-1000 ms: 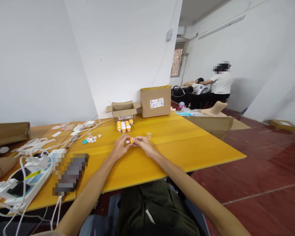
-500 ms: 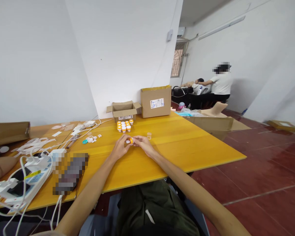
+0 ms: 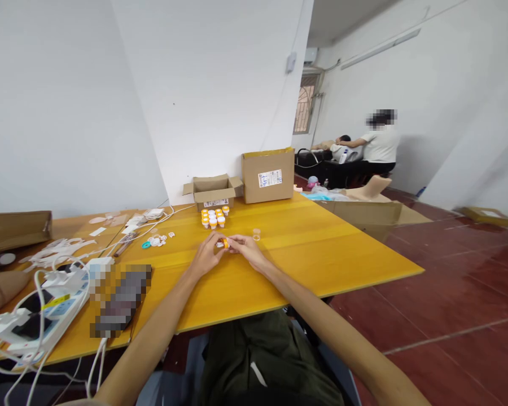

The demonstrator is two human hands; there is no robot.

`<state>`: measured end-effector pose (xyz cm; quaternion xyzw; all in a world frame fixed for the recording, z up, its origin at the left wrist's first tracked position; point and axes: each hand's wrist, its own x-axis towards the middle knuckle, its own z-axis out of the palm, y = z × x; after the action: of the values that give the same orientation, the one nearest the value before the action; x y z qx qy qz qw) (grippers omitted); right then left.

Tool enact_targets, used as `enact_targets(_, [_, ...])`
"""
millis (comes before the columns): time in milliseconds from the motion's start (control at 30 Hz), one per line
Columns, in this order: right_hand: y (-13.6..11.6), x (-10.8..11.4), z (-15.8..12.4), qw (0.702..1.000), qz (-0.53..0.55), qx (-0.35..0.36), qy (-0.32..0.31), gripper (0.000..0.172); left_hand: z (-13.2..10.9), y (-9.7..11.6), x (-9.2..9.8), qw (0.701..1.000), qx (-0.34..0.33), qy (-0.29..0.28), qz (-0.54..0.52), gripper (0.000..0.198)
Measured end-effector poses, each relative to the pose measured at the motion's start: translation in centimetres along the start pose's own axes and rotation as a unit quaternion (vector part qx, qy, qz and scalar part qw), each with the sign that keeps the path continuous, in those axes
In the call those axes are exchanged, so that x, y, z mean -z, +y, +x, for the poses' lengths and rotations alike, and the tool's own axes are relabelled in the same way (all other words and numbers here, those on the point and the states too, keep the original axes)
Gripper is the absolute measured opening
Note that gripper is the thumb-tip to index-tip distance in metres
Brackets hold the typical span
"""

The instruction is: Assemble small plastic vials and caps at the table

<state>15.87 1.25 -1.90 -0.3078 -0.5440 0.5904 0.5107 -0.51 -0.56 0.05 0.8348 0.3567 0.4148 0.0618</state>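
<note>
Just above the yellow table [image 3: 305, 254], my left hand [image 3: 207, 254] and my right hand [image 3: 248, 251] meet around a small orange-and-white cap [image 3: 226, 243]. Fingers of both hands are closed on it, and they hide part of it. Past my fingertips stands a cluster of several small jars with orange-and-white lids [image 3: 213, 218]. A clear plastic cup [image 3: 256, 235] sits to the right of my right hand. Left of my left hand lie small white pieces [image 3: 156, 241] and a teal ring [image 3: 146, 245].
Behind the jars are an open cardboard box [image 3: 214, 194] and a taller closed box [image 3: 268, 177]. On the left lie a phone [image 3: 125, 299], a power strip [image 3: 59, 313] with tangled white cables, and white scraps [image 3: 61, 249]. A person [image 3: 380, 148] sits at the far right.
The orange-and-white cap has turned slightly between my fingers. Both hands stay in nearly the same place, and the things on the table have not moved.
</note>
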Motion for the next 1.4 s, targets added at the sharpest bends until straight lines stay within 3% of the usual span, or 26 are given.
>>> enact_targets(1400, [-0.07, -0.07, -0.18, 1.0, 0.005, -0.013, 0.002, 0.035, 0.02, 0.29, 0.0, 1.0, 0.0, 0.006, 0.014, 0.015])
